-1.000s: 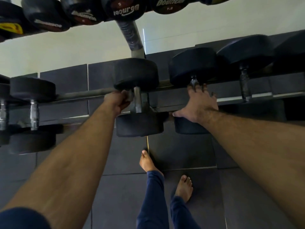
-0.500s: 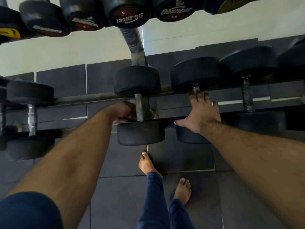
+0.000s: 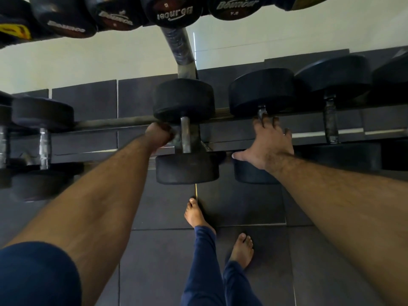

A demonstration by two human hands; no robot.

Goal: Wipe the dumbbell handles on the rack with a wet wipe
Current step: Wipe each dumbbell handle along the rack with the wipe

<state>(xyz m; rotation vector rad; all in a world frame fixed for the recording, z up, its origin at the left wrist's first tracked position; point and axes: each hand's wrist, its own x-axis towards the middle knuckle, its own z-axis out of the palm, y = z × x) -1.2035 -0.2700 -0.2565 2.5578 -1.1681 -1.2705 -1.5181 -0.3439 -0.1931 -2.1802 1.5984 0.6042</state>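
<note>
The left hand (image 3: 159, 135) fingers clench beside the dumbbell handle (image 3: 185, 134); right hand (image 3: 268, 144) fingers lie spread over the neighbouring dumbbell (image 3: 260, 93).

My left hand (image 3: 159, 136) sits just left of the middle dumbbell's handle (image 3: 185, 134) on the lower rack rail (image 3: 114, 123). My right hand (image 3: 268, 145) rests on the next dumbbell (image 3: 261, 91) rightward. Above hang 5 more dumbbells (image 3: 174, 11).

We see black dumbbell heads (image 3: 184, 100) on grey metal handles (image 3: 185, 138), the upper row (image 3: 174, 12) printed with white lettering, one at far left marked yellow (image 3: 15, 32). Our trousers (image 3: 205, 268) and sleeve (image 3: 37, 274) are navy; dark grey floor tiles (image 3: 167, 268) meet a cream wall (image 3: 88, 60).
</note>
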